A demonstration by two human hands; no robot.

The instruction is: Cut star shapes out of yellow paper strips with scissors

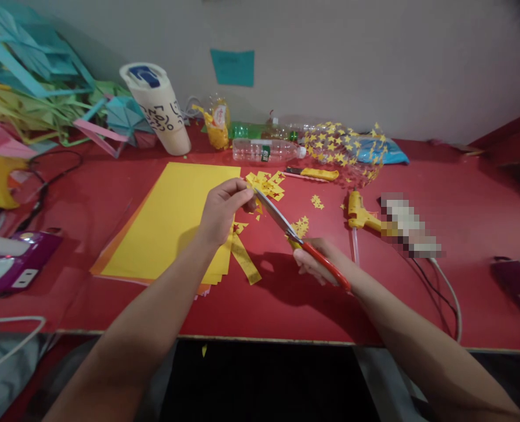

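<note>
My right hand [319, 261] is closed round the red handles of a pair of scissors [308, 249], whose blades point up and left. The blade tips meet a small piece of yellow paper [250, 183] pinched between the thumb and fingers of my left hand [224, 208]. Behind that hand lie yellow paper scraps [266, 186] with star-shaped holes. A yellow strip [245, 261] rests below it, beside a stack of yellow paper sheets [167, 220]. Small cut stars [301, 225] lie in a pile near the scissors, with a second little pile of stars [316, 201] farther back.
A white tumbler [158, 108], a clear plastic bottle [266, 151] and star-covered clear plastic [343, 146] stand or lie along the wall. A yellow utility knife [315, 174] is in front of them. To the right are a yellow glue gun [360, 214] and a cabled, blurred-out object [411, 225].
</note>
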